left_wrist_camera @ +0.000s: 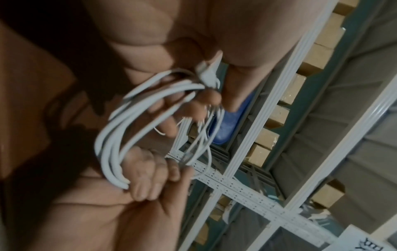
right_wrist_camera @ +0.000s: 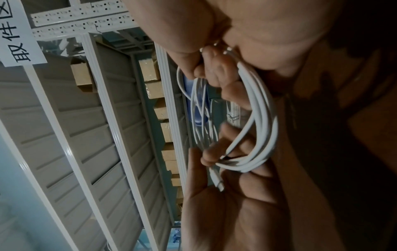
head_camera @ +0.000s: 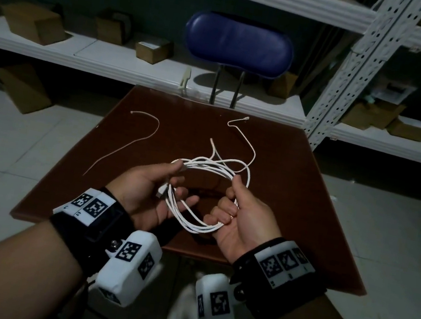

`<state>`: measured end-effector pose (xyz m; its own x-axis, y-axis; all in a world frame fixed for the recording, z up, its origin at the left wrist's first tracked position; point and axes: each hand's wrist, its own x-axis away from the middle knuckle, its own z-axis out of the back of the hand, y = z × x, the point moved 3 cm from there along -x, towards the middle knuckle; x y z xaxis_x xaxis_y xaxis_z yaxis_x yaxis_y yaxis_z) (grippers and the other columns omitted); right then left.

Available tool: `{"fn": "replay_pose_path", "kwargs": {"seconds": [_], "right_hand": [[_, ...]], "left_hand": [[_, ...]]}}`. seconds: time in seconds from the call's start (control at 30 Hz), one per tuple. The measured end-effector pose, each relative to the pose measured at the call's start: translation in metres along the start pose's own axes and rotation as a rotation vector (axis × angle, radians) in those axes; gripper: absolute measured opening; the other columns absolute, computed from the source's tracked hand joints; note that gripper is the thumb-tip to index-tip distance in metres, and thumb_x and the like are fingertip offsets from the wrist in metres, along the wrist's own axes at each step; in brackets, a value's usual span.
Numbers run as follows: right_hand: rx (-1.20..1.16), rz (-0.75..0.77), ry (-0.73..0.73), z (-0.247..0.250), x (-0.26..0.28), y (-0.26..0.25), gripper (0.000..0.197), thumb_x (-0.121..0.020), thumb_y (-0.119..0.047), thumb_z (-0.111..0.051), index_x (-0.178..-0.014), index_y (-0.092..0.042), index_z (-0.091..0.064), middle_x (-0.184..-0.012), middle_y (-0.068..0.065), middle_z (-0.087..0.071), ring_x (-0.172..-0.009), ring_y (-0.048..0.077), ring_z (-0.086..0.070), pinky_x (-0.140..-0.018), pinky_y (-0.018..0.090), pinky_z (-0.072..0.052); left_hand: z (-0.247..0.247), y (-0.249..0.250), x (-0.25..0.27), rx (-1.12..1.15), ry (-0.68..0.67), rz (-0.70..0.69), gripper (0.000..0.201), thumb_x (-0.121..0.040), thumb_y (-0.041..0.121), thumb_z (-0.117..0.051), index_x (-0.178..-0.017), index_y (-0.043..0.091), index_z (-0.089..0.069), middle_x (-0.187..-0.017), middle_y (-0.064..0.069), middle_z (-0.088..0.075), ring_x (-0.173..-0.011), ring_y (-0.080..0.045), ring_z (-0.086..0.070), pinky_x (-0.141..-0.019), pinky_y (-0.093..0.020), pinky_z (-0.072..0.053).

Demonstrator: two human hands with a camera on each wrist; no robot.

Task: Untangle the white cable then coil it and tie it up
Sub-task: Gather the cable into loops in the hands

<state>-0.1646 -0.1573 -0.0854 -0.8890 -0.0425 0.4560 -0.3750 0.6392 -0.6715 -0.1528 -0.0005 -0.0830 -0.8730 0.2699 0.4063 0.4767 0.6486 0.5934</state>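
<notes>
A white cable (head_camera: 210, 169) is wound into a loose coil that I hold in the air over the brown table (head_camera: 294, 202). My left hand (head_camera: 176, 181) pinches the coil's left side between thumb and fingers, and a white plug (head_camera: 160, 192) lies against its palm. My right hand (head_camera: 226, 204) grips the coil's right side with curled fingers. One free end (head_camera: 244, 119) trails away onto the table. A thin cream string (head_camera: 133, 143) lies loose on the table to the left. The wrist views show the coil (left_wrist_camera: 116, 129) (right_wrist_camera: 264, 118) and the plug (left_wrist_camera: 206, 74) (right_wrist_camera: 217, 180) close up.
A blue chair back (head_camera: 238, 43) stands just behind the table's far edge. White metal shelving (head_camera: 362, 59) with cardboard boxes (head_camera: 34, 21) runs along the back wall. Pale floor tiles lie on both sides of the table.
</notes>
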Motion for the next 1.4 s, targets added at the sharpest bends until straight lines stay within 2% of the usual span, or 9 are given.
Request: {"fn": "replay_pose_path", "kwargs": {"seconds": [0.1,0.23,0.47,0.7,0.83,0.97,1.1,1.3,1.4], "right_hand": [[0.046,-0.020,0.002,0.000,0.002,0.000,0.027,-0.099,-0.034,-0.059,-0.086,-0.011,-0.053,-0.053,-0.003,-0.026,-0.042,0.011,-0.027,-0.048,0.026,-0.039],[0.206,0.000,-0.020,0.000,0.002,0.003,0.022,-0.100,-0.026,-0.059,-0.102,-0.004,-0.058,-0.052,0.003,-0.038,-0.045,0.017,-0.041,-0.054,0.032,-0.051],[0.581,0.196,-0.038,0.013,-0.008,-0.010,0.038,-0.089,-0.026,-0.075,-0.122,-0.013,-0.060,-0.080,0.007,-0.077,-0.078,0.023,-0.075,-0.091,0.052,-0.057],[0.855,0.261,-0.166,0.005,-0.001,-0.012,0.010,-0.100,-0.019,-0.058,-0.105,-0.014,-0.066,-0.073,0.003,-0.072,-0.066,0.021,-0.071,-0.077,0.044,-0.058],[1.146,0.342,-0.068,0.016,-0.005,-0.016,0.046,-0.090,-0.044,-0.069,-0.128,-0.018,-0.063,-0.110,-0.002,-0.072,-0.099,0.010,-0.069,-0.094,0.035,-0.054],[1.183,0.526,0.018,0.017,0.001,-0.037,0.088,-0.076,-0.063,-0.071,-0.151,-0.028,-0.042,-0.141,-0.007,-0.046,-0.124,0.005,-0.050,-0.102,0.021,-0.043],[1.011,0.837,-0.042,0.010,0.011,-0.049,0.055,-0.096,-0.058,-0.049,-0.137,-0.022,-0.059,-0.143,-0.006,-0.053,-0.124,-0.009,-0.049,-0.094,-0.001,-0.032],[1.174,0.839,-0.162,0.019,0.002,-0.040,0.075,-0.087,-0.083,-0.018,-0.099,-0.036,-0.074,-0.143,-0.013,-0.056,-0.146,0.004,-0.031,-0.119,0.033,-0.023],[1.310,0.877,-0.107,0.022,-0.001,-0.041,0.085,-0.086,-0.084,-0.014,-0.085,-0.024,-0.074,-0.122,-0.009,-0.066,-0.132,0.010,-0.048,-0.118,0.048,-0.028]], "left_hand": [[0.000,0.001,-0.002,0.018,-0.030,-0.042,0.020,-0.094,0.019,-0.051,-0.074,0.014,-0.048,-0.058,0.004,-0.034,-0.043,-0.009,-0.032,-0.049,-0.025,-0.042],[0.006,0.003,-0.006,-0.027,0.040,-0.099,0.027,-0.097,0.016,-0.048,-0.071,0.017,-0.041,-0.059,0.004,-0.026,-0.042,-0.008,-0.023,-0.038,-0.020,-0.021],[0.011,0.015,-0.003,-0.156,0.103,-0.165,0.030,-0.098,0.014,-0.049,-0.070,0.020,-0.039,-0.056,0.005,-0.025,-0.042,-0.008,-0.020,-0.033,-0.018,-0.019],[0.006,0.010,0.002,-0.201,0.047,-0.108,0.032,-0.099,0.016,-0.049,-0.068,0.017,-0.042,-0.056,0.002,-0.030,-0.039,-0.009,-0.024,-0.034,-0.017,-0.022],[0.007,0.013,0.006,-0.339,0.101,-0.141,0.027,-0.097,0.013,-0.051,-0.070,0.014,-0.048,-0.058,-0.001,-0.036,-0.043,-0.012,-0.029,-0.038,-0.019,-0.022],[0.007,0.014,0.012,-0.463,0.088,-0.113,0.024,-0.097,0.013,-0.051,-0.073,0.014,-0.049,-0.061,-0.003,-0.037,-0.046,-0.014,-0.029,-0.041,-0.020,-0.020],[0.004,0.011,0.017,-0.489,-0.025,-0.011,0.026,-0.097,0.012,-0.050,-0.072,0.013,-0.042,-0.059,-0.005,-0.030,-0.046,-0.014,-0.024,-0.042,-0.021,-0.016],[0.001,0.015,0.023,-0.397,-0.217,0.099,0.027,-0.094,0.011,-0.048,-0.068,0.016,-0.043,-0.064,-0.001,-0.018,-0.043,-0.008,-0.016,-0.040,-0.015,-0.013],[0.002,0.023,0.023,-0.343,-0.212,0.047,0.025,-0.093,0.012,-0.048,-0.071,0.018,-0.039,-0.063,0.001,-0.017,-0.044,-0.007,-0.013,-0.041,-0.016,-0.012]]}}
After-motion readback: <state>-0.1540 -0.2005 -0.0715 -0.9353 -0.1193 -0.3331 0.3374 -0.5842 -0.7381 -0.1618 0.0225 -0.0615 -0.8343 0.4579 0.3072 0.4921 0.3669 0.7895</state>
